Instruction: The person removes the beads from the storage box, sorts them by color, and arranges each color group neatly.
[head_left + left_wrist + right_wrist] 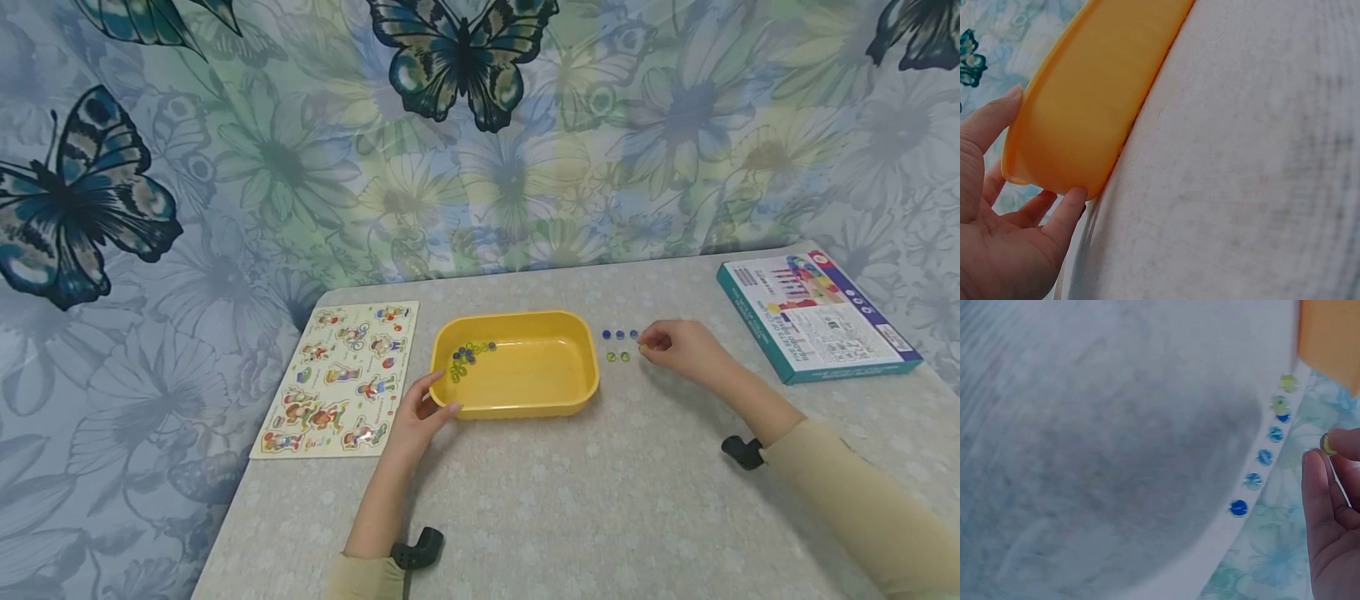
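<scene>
A yellow plastic tray [525, 410] stands on the table, with blue and yellow-green glass marbles [465, 357] gathered at its left end. My left hand [414, 423] holds the tray's near left corner, thumb at the rim and fingers against the outer wall [1079, 119]. Just right of the tray, blue marbles [619, 334] lie in a row, and two yellow-green marbles [612, 357] lie in front of them. Beside these rows my right hand [686, 350] pinches a yellow-green marble [1327, 445] between thumb and fingertips, raised above the table in the right wrist view.
A board with cartoon figure pictures [341, 375] lies left of the tray. At the back right is a flat teal-and-white box [821, 317]. The table [570, 500] has a pale patterned cover, and a butterfly-print cloth [517, 192] hangs behind it.
</scene>
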